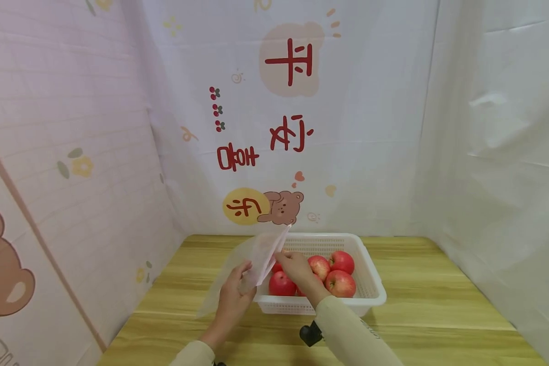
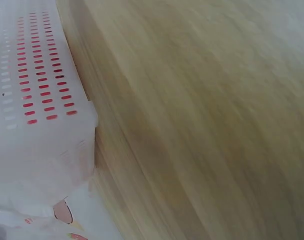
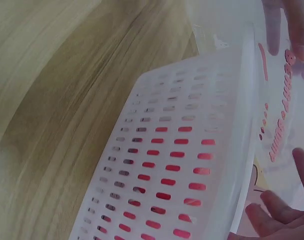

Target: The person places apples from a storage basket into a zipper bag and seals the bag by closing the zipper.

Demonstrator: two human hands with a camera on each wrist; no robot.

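A translucent plastic bag (image 1: pixel 267 254) with printed lettering hangs over the left part of a white slatted basket (image 1: pixel 370 274). My left hand (image 1: pixel 235 295) grips the bag's lower side, thumb on the near face. At the bag's mouth my right hand (image 1: pixel 296 267) pinches the edge, its wrist passing over the basket's near rim. Several red apples (image 1: pixel 340 283) lie in the basket, some partly hidden behind my right hand and the bag. Through the clear film (image 3: pixel 272 105) in the right wrist view, fingers of my left hand (image 3: pixel 298 30) show.
The basket stands on a wood-grain table (image 1: pixel 439 300). White printed cloth (image 1: pixel 370 127) hangs behind it and along both sides. Under my right sleeve a black wrist-camera part (image 1: pixel 310 334) is visible.
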